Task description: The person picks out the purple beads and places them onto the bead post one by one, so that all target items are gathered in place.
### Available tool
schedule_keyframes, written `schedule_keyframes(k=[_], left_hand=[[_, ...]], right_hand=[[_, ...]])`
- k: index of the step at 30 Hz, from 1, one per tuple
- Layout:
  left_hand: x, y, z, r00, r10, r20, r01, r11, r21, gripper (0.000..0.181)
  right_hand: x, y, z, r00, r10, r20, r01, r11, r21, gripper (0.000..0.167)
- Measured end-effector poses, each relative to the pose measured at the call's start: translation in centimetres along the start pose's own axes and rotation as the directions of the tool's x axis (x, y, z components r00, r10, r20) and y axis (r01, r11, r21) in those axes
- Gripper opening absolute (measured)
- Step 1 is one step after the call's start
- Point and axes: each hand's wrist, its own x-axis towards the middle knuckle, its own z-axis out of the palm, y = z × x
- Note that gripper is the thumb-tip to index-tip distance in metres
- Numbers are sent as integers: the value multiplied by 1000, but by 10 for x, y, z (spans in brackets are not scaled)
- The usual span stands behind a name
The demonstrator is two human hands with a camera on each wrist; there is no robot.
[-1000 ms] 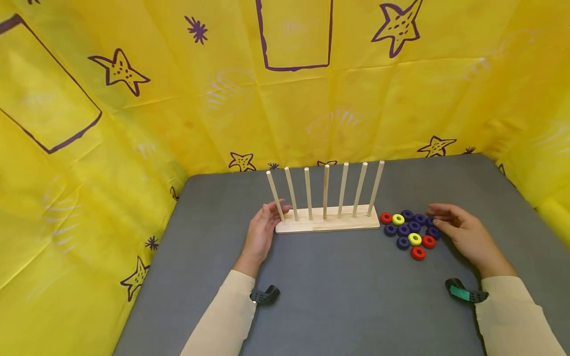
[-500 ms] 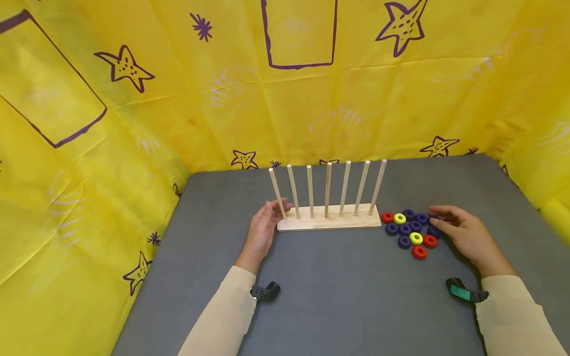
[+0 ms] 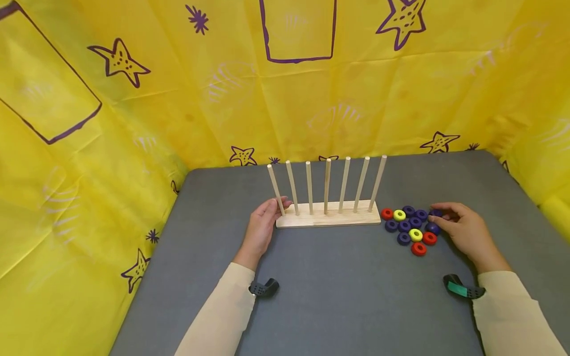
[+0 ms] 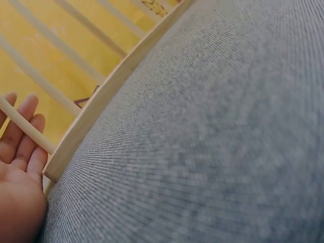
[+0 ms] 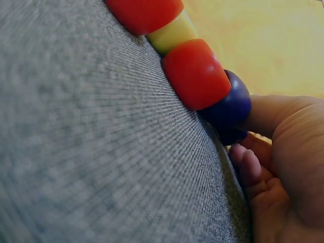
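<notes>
A wooden peg rack (image 3: 329,221) with a row of upright bare pegs stands on the grey table. At its left end, my left hand (image 3: 260,230) rests against the base, fairly straight fingers (image 4: 25,134) passing behind the end peg (image 4: 25,124). Right of the rack lies a cluster of small rings: dark blue, red and yellow. My right hand (image 3: 471,237) pinches a dark blue ring (image 3: 436,213) at the cluster's right edge between thumb and fingers. Another dark blue ring (image 5: 230,106) leans tilted beside the thumb. The pinched ring is mostly hidden in the right wrist view.
A red ring (image 3: 418,248) lies nearest the front of the cluster, with a yellow ring (image 3: 415,235) just behind. Another red ring (image 3: 387,214) sits close to the rack's right end. Yellow patterned cloth (image 3: 285,109) hangs behind and beside the table.
My right thumb and fingers have closed on a dark blue ring, and the ring beside it has tipped. My left thumb has moved nearer the end peg. The rack stays in place.
</notes>
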Motion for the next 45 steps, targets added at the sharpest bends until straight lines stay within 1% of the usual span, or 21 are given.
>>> schedule_keyframes(k=[4, 9, 13, 16, 19, 24, 31, 37, 45], left_hand=[[2, 1, 3, 999, -25, -42, 27, 999, 42, 39], [3, 1, 2, 997, -27, -68, 34, 995, 97, 37], [4, 1, 3, 997, -30, -71, 37, 994, 99, 37], [3, 1, 3, 997, -29, -74, 36, 995, 93, 37], [4, 1, 3, 997, -23, -79, 31, 995, 96, 36], [4, 1, 2, 997, -20, -76, 28, 994, 106, 36], [1, 2, 4, 997, -31, -75, 38, 995, 97, 36], [2, 2, 5, 997, -30, -70, 36, 996, 78, 38], [2, 1, 3, 997, -24, -72, 29, 997, 72, 39]], right_hand=[[-2, -3, 0, 999, 31, -16, -30, 999, 29, 42], [-2, -5, 0, 995, 67, -67, -60, 992, 109, 46], [-4, -7, 0, 991, 82, -105, -68, 989, 131, 45], [-4, -11, 2, 991, 82, -108, -68, 990, 125, 46], [-5, -17, 5, 991, 65, -117, -48, 989, 143, 46], [-5, -26, 8, 988, 16, -154, 13, 982, 190, 42], [-7, -45, 10, 985, -27, -171, 67, 970, 233, 41], [-10, -69, 11, 970, -115, -212, 165, 958, 234, 37], [-11, -96, 10, 954, -194, -228, 248, 939, 238, 37]])
